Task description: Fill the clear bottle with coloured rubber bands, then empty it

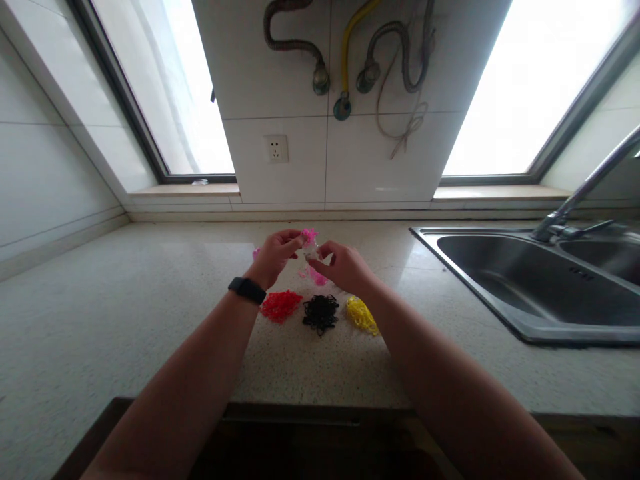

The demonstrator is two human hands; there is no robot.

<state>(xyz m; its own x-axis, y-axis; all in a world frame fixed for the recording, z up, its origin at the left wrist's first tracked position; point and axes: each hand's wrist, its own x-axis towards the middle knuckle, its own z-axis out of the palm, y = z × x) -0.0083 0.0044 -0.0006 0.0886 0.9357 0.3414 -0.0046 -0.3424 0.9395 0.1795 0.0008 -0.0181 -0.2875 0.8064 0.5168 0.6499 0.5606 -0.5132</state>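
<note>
My left hand [277, 253], with a black band on the wrist, pinches one side of a small clear plastic bag [311, 248]. Pink rubber bands [310, 236] show at the top of the bag. On the other side, my right hand [343, 262] grips the bag between thumb and fingers. Below it on the countertop lies a pink pile of bands [318, 276], partly hidden by the right hand. Closer to me are a red pile of rubber bands [281, 306], a black pile [321, 314] and a yellow pile [362, 315], the yellow one partly behind my right forearm.
The speckled pale countertop [190, 267] runs to a tiled wall. To the right is a steel double sink [520, 333] with a faucet [555, 220]. A wall socket [276, 149] and several hoses [345, 47] are on the wall between two windows.
</note>
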